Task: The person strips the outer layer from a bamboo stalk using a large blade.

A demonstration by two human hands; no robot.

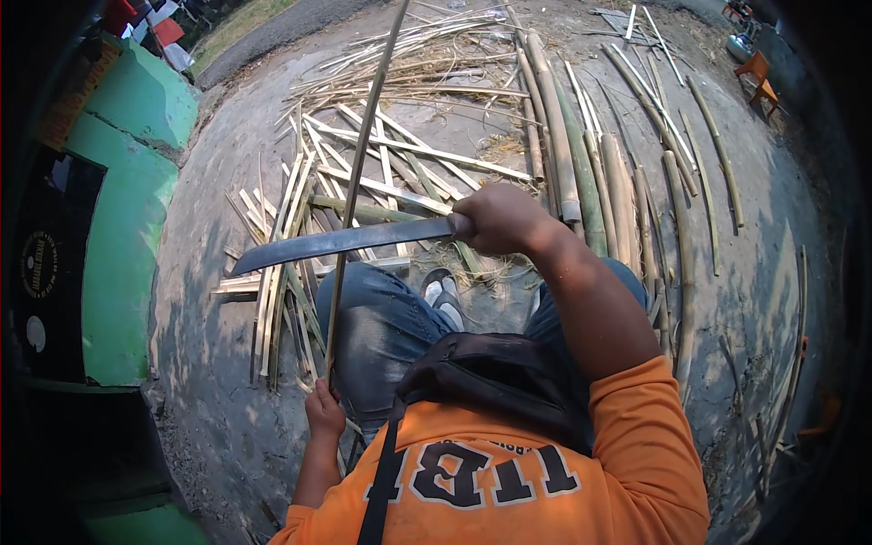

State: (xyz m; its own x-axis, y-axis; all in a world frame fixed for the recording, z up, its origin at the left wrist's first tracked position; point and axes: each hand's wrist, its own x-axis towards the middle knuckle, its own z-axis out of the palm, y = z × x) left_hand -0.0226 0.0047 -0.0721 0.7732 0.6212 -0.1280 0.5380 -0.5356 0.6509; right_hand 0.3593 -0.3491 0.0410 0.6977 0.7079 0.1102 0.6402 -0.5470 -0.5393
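My right hand (505, 220) is closed round the handle of a machete (341, 242), whose long grey blade reaches out to the left. The blade crosses a thin bamboo strip (367, 123) that runs from low left up past the top edge of the view; whether the two touch I cannot tell. Lower down, my left hand (324, 411) grips the near end of that strip beside my left knee. Cut bamboo slats (291, 227) lie in a criss-cross heap on the ground beyond my knees.
Whole bamboo poles (551, 118) lie lengthwise ahead and to the right. A pile of thin strips (409, 68) spreads at the far side. On the left stands a green wall (118, 263). Orange chairs (757, 80) are at the far right.
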